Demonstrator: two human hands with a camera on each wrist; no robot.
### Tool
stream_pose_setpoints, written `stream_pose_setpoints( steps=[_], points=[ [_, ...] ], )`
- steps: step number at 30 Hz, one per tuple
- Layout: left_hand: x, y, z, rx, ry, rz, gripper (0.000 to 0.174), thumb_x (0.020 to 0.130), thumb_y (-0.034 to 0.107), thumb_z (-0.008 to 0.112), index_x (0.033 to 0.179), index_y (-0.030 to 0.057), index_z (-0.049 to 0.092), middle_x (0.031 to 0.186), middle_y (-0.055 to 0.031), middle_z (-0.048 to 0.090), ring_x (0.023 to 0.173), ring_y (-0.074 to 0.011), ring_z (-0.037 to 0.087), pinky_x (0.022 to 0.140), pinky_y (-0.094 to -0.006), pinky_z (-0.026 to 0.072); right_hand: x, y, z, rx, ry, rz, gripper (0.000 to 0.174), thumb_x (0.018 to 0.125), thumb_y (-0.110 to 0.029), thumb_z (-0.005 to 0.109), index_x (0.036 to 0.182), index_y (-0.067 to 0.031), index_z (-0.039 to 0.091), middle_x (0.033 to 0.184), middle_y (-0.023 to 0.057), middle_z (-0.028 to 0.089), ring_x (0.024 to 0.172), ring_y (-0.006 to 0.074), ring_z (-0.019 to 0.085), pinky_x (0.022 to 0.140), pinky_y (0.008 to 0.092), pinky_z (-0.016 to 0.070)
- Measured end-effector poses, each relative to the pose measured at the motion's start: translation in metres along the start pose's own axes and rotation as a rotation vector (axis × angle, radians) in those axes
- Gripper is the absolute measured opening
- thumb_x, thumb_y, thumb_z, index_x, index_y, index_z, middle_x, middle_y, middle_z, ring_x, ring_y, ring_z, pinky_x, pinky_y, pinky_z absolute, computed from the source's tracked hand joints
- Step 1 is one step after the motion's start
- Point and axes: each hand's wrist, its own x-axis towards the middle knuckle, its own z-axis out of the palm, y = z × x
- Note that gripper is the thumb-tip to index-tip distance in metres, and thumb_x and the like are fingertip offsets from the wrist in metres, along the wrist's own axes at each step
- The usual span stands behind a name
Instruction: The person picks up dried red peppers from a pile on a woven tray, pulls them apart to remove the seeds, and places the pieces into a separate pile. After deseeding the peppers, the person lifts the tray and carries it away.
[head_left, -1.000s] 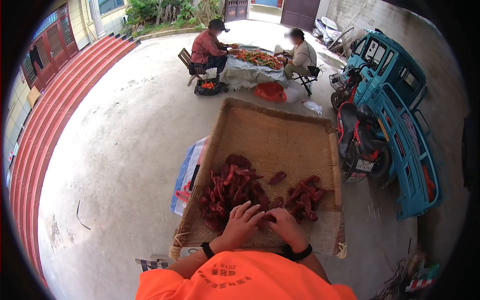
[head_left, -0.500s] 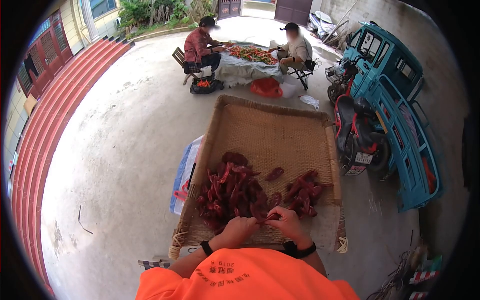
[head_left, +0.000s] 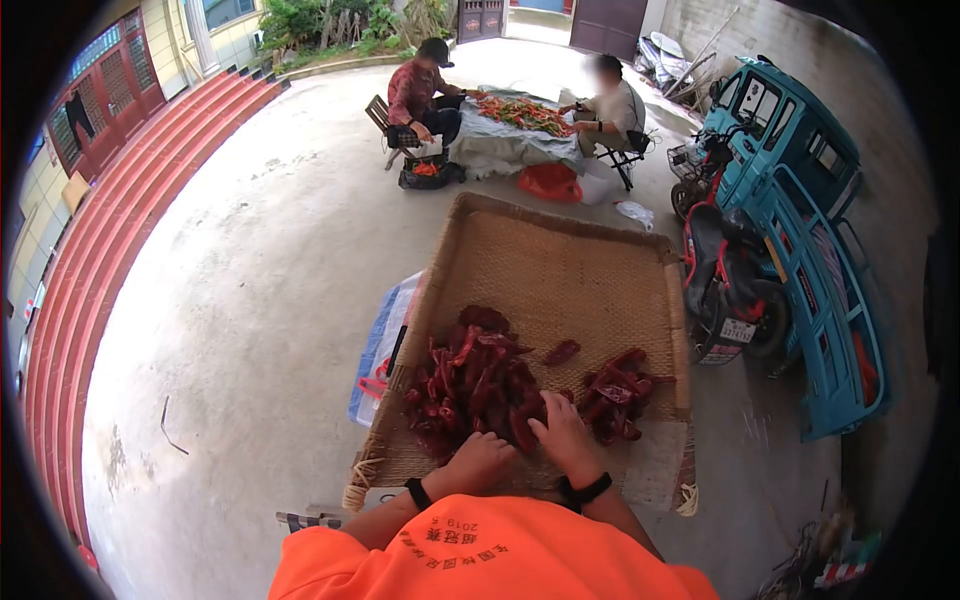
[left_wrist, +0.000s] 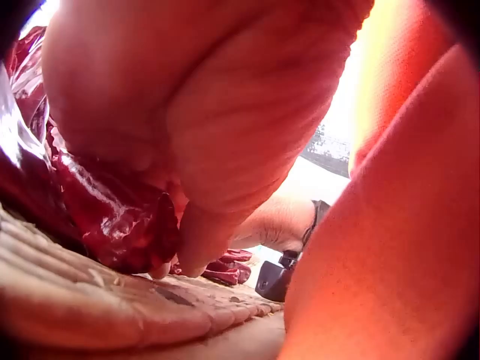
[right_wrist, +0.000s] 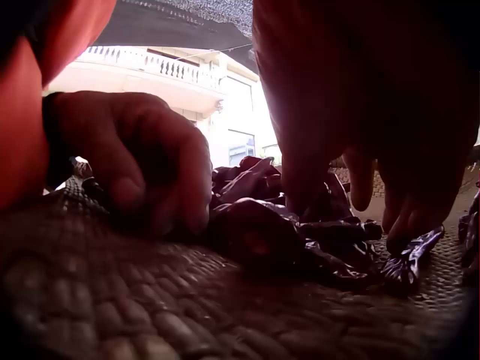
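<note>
The right hand (head_left: 568, 440) reaches down with thumb and fingers apart, its fingertips touching the peppers (head_left: 470, 385). The left hand (head_left: 482, 461) is close beside it, near the tray's near edge, fingers curled against the peppers; whether it grips one I cannot tell. The main heap lies along the left edge of the tray (head_left: 565, 275), towards the near left corner. A smaller heap (head_left: 615, 395) sits near the right edge, in the near half, and a lone pepper (head_left: 562, 352) lies between the two, farther from the near edge. Black bands (head_left: 585, 490) circle both wrists, above an orange shirt (head_left: 490, 555). Beyond the far edge, two people sit at a table (head_left: 510, 155); past the right edge stand a scooter (head_left: 728, 275) and a blue truck (head_left: 795, 150)
</note>
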Motion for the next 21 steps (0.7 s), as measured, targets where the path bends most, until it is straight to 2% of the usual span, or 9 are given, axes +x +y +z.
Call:
stream_pose_setpoints(
  steps=[3, 6, 9, 12, 15, 18, 21],
  points=[
    [0.0, -0.001, 0.004, 0.058, -0.009, -0.015, 0.009, 0.078, 0.016, 0.06, 0.087, 0.012, 0.062, 0.086, -0.0024, 0.062, 0.084, -0.0225, 0.058, 0.073, -0.0381, 0.0446, 0.002, -0.007, 0.02, -0.205, -0.143, 0.104, 0.058, 0.084, -0.029, 0.07, 0.132, -0.0037, 0.049, 0.128, 0.0207, 0.054, 0.115, 0.0389, 0.053, 0.097, 0.0468, 0.0449],
    [-0.002, 0.0, 0.004, 0.073, -0.001, -0.007, 0.01, 0.078, 0.016, 0.06, 0.087, 0.012, 0.061, 0.086, -0.0022, 0.061, 0.085, -0.0227, 0.059, 0.073, -0.038, 0.0447, 0.001, -0.007, 0.023, -0.071, -0.144, 0.127, 0.06, 0.086, -0.031, 0.069, 0.134, -0.0025, 0.047, 0.128, 0.0216, 0.055, 0.116, 0.0377, 0.054, 0.097, 0.0461, 0.0449],
    [0.0, 0.0, 0.003, 0.072, -0.009, -0.016, 0.011, 0.078, 0.015, 0.059, 0.088, 0.0121, 0.061, 0.085, -0.0023, 0.061, 0.085, -0.0229, 0.059, 0.073, -0.0381, 0.0447, 0.002, -0.002, 0.041, 0.312, -0.042, 0.179, 0.061, 0.087, -0.03, 0.068, 0.135, -0.0013, 0.045, 0.127, 0.0226, 0.055, 0.116, 0.0374, 0.053, 0.097, 0.0469, 0.0443],
    [0.003, 0.004, 0.001, 0.075, -0.035, -0.028, 0.011, 0.078, 0.014, 0.059, 0.088, 0.0125, 0.061, 0.085, -0.0025, 0.061, 0.085, -0.0232, 0.059, 0.073, -0.0385, 0.0447, 0.011, 0.012, 0.057, 0.288, 0.06, 0.178, 0.055, 0.086, -0.025, 0.07, 0.13, 0.0001, 0.049, 0.117, 0.0179, 0.061, 0.101, 0.029, 0.061, 0.087, 0.0401, 0.0495],
    [0.009, 0.004, 0.0, 0.082, -0.044, -0.026, 0.011, 0.079, 0.013, 0.058, 0.089, 0.0131, 0.061, 0.083, -0.0026, 0.06, 0.083, -0.0238, 0.059, 0.072, -0.0389, 0.0449, 0.023, 0.014, 0.049, 0.871, -0.078, 0.632, 0.048, 0.085, -0.02, 0.072, 0.123, -0.0003, 0.053, 0.104, 0.0102, 0.065, 0.085, 0.0181, 0.063, 0.074, 0.0304, 0.0509],
    [0.007, 0.002, 0.001, 0.072, -0.026, -0.009, 0.01, 0.08, 0.015, 0.058, 0.09, 0.0133, 0.061, 0.083, -0.0026, 0.061, 0.082, -0.0246, 0.06, 0.071, -0.0399, 0.0451, 0.027, 0.02, 0.052, 0.809, -0.243, 0.512, 0.037, 0.086, -0.017, 0.071, 0.115, -0.0005, 0.057, 0.093, 0.0036, 0.065, 0.075, 0.0099, 0.06, 0.066, 0.0249, 0.0487],
    [0.006, 0.001, -0.003, -0.038, -0.072, -0.049, 0.011, 0.082, 0.017, 0.06, 0.092, 0.0116, 0.061, 0.087, -0.004, 0.061, 0.087, -0.0263, 0.061, 0.076, -0.0422, 0.046, 0.026, 0.026, 0.056, 0.985, -0.248, 0.437, 0.029, 0.087, -0.015, 0.069, 0.111, -0.0017, 0.058, 0.091, 0.0028, 0.064, 0.077, 0.01, 0.06, 0.067, 0.0262, 0.0493]
  ],
)
